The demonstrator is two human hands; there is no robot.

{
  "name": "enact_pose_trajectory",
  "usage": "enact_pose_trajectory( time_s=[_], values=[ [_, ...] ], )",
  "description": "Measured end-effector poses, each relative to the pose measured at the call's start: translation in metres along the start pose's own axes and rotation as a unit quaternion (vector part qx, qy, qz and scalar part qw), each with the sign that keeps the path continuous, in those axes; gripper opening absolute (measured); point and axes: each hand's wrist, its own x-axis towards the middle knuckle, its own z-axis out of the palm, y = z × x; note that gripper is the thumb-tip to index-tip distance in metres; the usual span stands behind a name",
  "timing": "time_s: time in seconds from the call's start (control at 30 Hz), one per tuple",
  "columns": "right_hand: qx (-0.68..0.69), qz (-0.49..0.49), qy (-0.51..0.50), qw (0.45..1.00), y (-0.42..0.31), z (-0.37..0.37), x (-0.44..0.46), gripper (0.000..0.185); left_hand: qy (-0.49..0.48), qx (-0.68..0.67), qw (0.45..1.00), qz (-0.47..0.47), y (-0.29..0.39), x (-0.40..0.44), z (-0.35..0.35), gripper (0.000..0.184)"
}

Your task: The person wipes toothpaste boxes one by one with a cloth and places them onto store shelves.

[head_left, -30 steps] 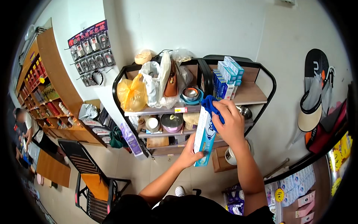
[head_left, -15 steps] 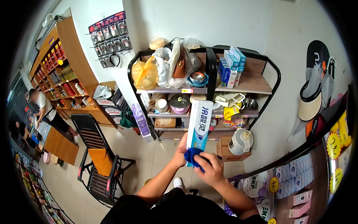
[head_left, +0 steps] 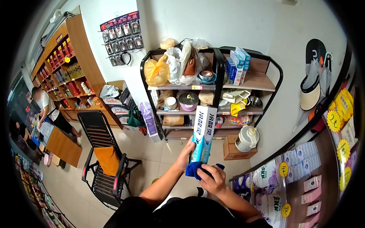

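Upright in front of me is a long white and blue toothpaste box with dark blue lettering, two of its faces showing. My left hand is closed around its lower left side; some of the fingers are hidden behind it. A dark blue cloth is bunched in my right hand, whose fingers press it against the bottom end of the box. The cloth covers that end.
Ahead stands a black-framed shelf rack with bags, pots and similar small boxes. A folding chair with an orange cushion is at left, a white appliance on the floor. Goods shelves curve along the right. A person stands far left.
The toothpaste box has turned, so a second printed face now shows. My right hand and the cloth have shifted down from its front face to its lower end. The view has swung slightly.
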Motion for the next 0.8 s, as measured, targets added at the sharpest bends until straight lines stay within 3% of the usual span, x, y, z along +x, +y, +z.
enact_pose_trajectory(
  time_s=[0.13, 0.2, 0.27, 0.33, 0.53, 0.73, 0.8],
  values=[
    [-0.026, 0.02, -0.005, 0.999, -0.035, 0.009, 0.026, 0.048, 0.01, 0.054, 0.999, 0.0, 0.017, -0.043, -0.016, 0.073],
    [-0.041, 0.034, -0.008, 0.999, -0.048, 0.014, 0.042, 0.049, 0.021, 0.097, 0.994, 0.044, 0.022, -0.066, -0.029, 0.071],
    [-0.074, 0.04, 0.008, 0.996, -0.062, 0.016, 0.063, 0.049, -0.024, 0.098, 0.994, 0.037, 0.029, -0.094, -0.033, 0.069],
    [-0.092, 0.055, 0.028, 0.994, -0.071, 0.019, 0.085, 0.048, -0.02, 0.085, 0.996, -0.013, 0.04, -0.119, -0.028, 0.069],
    [-0.118, 0.077, 0.031, 0.99, -0.096, 0.014, 0.15, 0.036, -0.019, 0.081, 0.996, -0.035, 0.056, -0.169, -0.029, 0.073],
    [-0.124, 0.097, -0.004, 0.988, -0.147, 0.006, 0.128, 0.033, -0.012, 0.067, 0.997, -0.038, 0.051, -0.189, -0.015, 0.076],
    [-0.124, 0.086, -0.035, 0.988, -0.164, 0.005, 0.104, 0.035, 0.014, 0.038, 0.999, -0.028, 0.046, -0.192, -0.007, 0.064]
  ],
)
